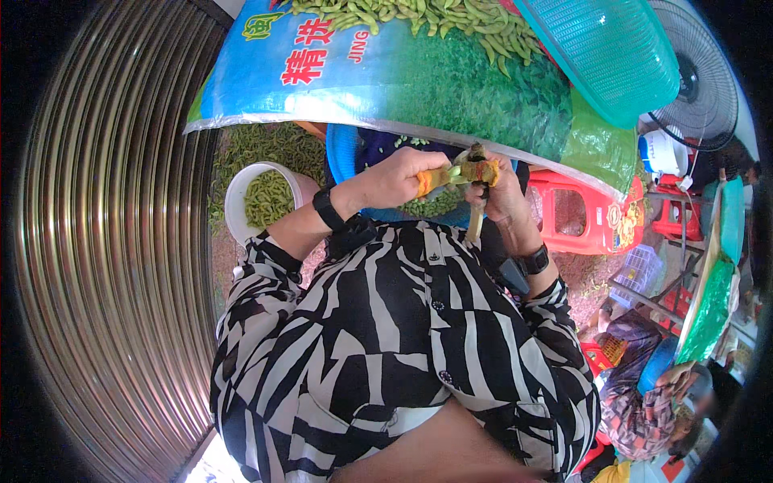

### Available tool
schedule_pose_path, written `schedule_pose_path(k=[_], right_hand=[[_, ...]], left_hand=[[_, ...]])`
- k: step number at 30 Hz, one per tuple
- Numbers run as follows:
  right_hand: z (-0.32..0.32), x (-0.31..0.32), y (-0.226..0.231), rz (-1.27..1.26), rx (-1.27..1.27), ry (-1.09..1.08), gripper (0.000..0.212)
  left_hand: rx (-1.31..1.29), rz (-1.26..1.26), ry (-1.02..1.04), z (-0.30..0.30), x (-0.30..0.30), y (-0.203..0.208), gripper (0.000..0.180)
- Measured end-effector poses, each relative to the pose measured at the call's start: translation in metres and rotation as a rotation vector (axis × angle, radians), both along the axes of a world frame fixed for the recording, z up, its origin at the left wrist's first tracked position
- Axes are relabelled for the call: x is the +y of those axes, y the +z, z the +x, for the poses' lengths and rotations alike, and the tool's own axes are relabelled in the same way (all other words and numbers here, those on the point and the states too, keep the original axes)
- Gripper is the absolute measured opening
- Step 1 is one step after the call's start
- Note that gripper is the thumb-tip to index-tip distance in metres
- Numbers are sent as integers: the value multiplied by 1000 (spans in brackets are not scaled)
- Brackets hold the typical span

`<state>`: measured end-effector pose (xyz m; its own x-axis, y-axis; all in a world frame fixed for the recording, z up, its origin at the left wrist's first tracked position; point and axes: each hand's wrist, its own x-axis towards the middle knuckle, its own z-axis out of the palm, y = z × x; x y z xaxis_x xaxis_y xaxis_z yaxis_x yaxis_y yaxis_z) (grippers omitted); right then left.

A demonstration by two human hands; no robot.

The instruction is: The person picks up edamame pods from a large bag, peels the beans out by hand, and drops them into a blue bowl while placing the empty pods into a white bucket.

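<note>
My left hand (396,179) is closed, its orange-wrapped thumb and finger pinching one end of a green bean pod (455,171). My right hand (506,193), with orange and yellow wraps on its fingers, closes on the pod's other end. Both hands meet in front of my chest, over a blue basin (341,153) partly hidden by my hands. Shelled green beans (431,207) lie in the basin. Unshelled pods (435,14) are heaped on a printed plastic sack (354,88) spread just beyond. A pale strip (476,221) hangs below my right hand; its kind is unclear.
A white bucket (235,197) of pods stands at the left, with more pods (266,153) on the floor. Corrugated metal (121,241) rises beyond it. To the right are a red stool (600,213), a teal basket (612,56), a fan (700,76) and a seated person (644,410).
</note>
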<state>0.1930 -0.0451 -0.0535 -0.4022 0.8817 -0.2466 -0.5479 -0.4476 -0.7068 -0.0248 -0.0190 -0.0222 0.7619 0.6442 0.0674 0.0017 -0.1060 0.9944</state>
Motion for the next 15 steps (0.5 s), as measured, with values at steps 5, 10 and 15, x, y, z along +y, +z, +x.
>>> schedule_pose_path(k=[5, 10, 15], right_hand=[[-3, -1, -3, -60, 53, 33, 16], [-6, -1, -8, -92, -141, -10, 11], [-9, 1, -4, 99, -326, 13, 14]], left_hand=[[145, 493, 168, 7, -3, -9, 12], [323, 694, 277, 16, -10, -14, 12], [339, 860, 398, 13, -10, -20, 17]])
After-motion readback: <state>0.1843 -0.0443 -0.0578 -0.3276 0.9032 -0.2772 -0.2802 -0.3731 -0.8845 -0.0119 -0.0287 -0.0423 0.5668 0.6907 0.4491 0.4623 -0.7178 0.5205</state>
